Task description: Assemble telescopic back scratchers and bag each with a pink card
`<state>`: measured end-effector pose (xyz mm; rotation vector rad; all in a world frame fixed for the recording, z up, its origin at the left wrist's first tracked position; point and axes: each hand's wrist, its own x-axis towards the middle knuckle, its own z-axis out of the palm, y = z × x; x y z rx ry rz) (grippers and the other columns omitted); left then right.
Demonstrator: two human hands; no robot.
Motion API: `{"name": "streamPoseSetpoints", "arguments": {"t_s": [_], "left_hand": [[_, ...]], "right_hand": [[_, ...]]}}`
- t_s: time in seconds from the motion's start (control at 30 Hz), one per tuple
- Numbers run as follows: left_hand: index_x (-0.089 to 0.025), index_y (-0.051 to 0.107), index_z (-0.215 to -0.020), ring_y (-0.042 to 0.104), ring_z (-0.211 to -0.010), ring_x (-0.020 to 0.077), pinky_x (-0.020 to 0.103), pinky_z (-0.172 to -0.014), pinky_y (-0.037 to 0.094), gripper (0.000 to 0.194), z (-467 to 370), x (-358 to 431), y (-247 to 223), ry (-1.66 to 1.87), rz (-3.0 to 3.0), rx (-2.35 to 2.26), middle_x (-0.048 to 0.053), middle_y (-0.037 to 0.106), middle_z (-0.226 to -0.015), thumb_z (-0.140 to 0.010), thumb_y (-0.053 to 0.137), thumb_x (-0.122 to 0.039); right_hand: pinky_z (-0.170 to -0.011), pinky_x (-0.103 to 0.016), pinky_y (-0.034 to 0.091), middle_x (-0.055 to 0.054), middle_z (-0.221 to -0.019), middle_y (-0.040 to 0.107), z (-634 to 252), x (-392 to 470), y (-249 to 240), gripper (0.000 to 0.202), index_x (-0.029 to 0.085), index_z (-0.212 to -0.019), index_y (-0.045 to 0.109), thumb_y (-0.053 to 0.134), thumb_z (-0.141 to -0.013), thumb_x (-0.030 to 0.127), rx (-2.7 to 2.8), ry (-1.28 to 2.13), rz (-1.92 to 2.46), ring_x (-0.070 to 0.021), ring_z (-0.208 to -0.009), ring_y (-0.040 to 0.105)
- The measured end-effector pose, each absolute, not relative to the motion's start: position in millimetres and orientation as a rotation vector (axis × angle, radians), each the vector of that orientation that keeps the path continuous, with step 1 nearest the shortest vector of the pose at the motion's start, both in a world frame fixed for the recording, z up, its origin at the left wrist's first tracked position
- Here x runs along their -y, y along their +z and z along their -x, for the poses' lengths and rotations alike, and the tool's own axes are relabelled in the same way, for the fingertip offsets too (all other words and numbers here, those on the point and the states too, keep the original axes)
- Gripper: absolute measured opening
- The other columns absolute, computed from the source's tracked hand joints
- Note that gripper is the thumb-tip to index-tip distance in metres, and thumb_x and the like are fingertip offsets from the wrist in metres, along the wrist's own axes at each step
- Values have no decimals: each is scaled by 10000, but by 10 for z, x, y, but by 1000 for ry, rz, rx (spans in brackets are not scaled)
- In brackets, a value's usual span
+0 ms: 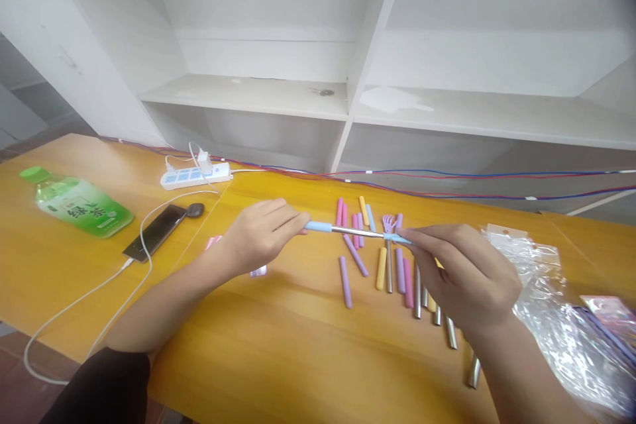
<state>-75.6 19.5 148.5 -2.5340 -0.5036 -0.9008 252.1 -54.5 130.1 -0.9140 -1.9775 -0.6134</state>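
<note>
Held level above the table is a thin metal rod (358, 232) with light blue ends. My left hand (265, 235) pinches its blue handle at the left end. At the other end, my right hand (462, 271) is closed on the light blue part. Beneath and around the rod lie several coloured tubes, among them a purple one (345, 281) and a yellow one (381, 269). A purple claw-shaped head (390, 223) on a metal rod lies just beyond the held rod. Several silver tubes (451, 332) are partly hidden under my right hand.
Clear plastic bags (556, 305) cover the right side of the table (278, 358). At the left are a green bottle (79, 204), a phone (156, 233) with a white cable, and a power strip (196, 175). White shelving (248, 93) stands behind, with red and blue wires along its base.
</note>
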Motion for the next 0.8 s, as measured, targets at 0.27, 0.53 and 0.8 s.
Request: {"name": "streamPoseSetpoints", "arguments": {"t_s": [0.27,0.53,0.8], "left_hand": [[-185,585,-1159,559,-690,159,309,-629,425,149,739,-151,1454,-891,2551,515,28,686,-818,-1026,539,-137],[-188,579,-1184,566,-705,163,313,-633,427,176,766,-140,1454,-890,2571,517,35,688,-836,-1027,525,-128],[-189,571,-1189,553,-696,168,320,-649,445,185,724,-90,1442,-902,2621,517,27,646,-802,-1035,495,-120]], "right_hand": [[-670,-314,515,-33,-936,727,-2489,583,1307,551,273,-1301,685,744,-839,-20,1975,-595,906,-170,-764,646],[-648,-309,491,-46,-912,721,-2393,575,1309,498,233,-1240,686,737,-827,-41,1972,-613,872,-168,-735,632],[-658,-310,496,-60,-928,719,-2355,577,1299,453,197,-1177,698,735,-809,-64,1979,-631,867,-173,-757,640]]}}
